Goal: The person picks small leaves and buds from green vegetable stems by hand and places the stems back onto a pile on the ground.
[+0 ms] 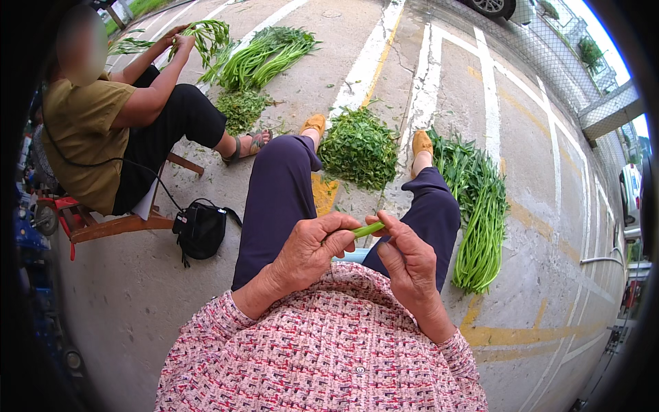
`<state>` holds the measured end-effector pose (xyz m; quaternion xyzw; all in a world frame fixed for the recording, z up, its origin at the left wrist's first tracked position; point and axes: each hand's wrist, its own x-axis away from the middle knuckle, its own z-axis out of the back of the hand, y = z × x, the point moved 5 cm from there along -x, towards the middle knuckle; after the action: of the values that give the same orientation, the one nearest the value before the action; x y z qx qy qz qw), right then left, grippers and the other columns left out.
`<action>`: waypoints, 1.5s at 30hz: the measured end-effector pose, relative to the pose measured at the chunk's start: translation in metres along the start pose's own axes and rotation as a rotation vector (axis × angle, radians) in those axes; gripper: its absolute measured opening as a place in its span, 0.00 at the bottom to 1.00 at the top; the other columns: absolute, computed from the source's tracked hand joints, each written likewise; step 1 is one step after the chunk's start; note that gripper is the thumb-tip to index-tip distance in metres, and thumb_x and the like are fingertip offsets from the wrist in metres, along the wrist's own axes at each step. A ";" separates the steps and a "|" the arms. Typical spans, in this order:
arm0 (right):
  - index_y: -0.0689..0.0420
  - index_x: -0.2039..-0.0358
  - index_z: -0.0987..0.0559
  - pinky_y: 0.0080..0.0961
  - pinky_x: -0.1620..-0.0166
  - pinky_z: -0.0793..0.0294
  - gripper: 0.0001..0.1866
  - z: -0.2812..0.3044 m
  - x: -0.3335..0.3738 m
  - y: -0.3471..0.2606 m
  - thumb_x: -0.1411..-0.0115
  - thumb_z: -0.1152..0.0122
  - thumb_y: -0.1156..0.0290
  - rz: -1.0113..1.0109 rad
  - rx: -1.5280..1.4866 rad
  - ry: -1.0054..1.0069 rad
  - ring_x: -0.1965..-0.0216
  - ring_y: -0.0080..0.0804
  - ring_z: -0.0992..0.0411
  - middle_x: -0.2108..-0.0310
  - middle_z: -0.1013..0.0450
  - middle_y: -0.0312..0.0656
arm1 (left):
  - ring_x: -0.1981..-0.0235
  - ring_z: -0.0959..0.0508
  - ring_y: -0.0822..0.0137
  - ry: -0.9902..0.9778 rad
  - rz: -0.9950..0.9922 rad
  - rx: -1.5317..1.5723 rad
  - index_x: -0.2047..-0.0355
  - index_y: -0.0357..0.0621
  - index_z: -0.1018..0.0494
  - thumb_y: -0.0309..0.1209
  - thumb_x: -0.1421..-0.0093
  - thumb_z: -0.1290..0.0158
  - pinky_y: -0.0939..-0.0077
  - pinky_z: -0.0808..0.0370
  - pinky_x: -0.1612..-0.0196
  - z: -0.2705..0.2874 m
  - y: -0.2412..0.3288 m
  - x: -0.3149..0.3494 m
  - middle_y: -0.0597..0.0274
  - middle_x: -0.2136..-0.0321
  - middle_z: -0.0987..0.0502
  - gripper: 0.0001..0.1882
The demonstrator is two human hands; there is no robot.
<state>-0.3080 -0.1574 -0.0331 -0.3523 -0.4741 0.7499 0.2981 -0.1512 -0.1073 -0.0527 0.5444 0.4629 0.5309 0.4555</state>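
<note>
A short green stalk runs between my two hands above my lap. My left hand pinches one end between thumb and fingers. At the other end, the fingertips of my right hand close on the stalk. Between my feet lies a heap of plucked green leaves. By my right leg a bundle of long leafy green stalks lies on the ground, its leaves pointing away from me and its bare stems toward me.
To my left, a person on a wooden chair holds leafy stalks. Before them lie another stalk bundle and a leaf heap. A black bag sits between us. Painted lines cross the concrete; a wire fence stands right.
</note>
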 end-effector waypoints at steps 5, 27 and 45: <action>0.60 0.48 0.29 0.35 0.52 0.31 0.24 0.010 -0.013 -0.025 0.47 0.41 0.77 0.186 0.410 -0.010 0.55 0.45 0.29 0.53 0.29 0.51 | 0.73 0.27 0.81 -0.002 0.005 -0.031 0.57 0.35 0.28 0.29 0.36 0.53 0.85 0.28 0.68 0.001 -0.003 -0.001 0.66 0.73 0.24 0.11; 0.57 0.77 0.26 0.41 0.67 0.31 0.10 0.048 0.027 0.053 0.43 0.45 0.66 -0.278 0.580 -0.093 0.70 0.47 0.29 0.76 0.29 0.44 | 0.64 0.21 0.78 -0.801 -0.635 -0.750 0.61 0.57 0.23 0.34 0.43 0.43 0.74 0.33 0.52 0.022 0.246 0.087 0.69 0.61 0.21 0.09; 0.56 0.75 0.23 0.39 0.65 0.30 0.10 0.044 0.051 0.083 0.43 0.45 0.64 -0.361 0.614 -0.087 0.68 0.45 0.27 0.74 0.26 0.43 | 0.58 0.24 0.76 -0.650 -0.813 -1.066 0.57 0.50 0.26 0.27 0.43 0.46 0.77 0.32 0.50 0.046 0.222 0.131 0.67 0.58 0.23 0.12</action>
<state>-0.3817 -0.1707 -0.1091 -0.1246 -0.2934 0.8069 0.4973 -0.0992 -0.0134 0.1864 0.1651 0.1493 0.2855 0.9322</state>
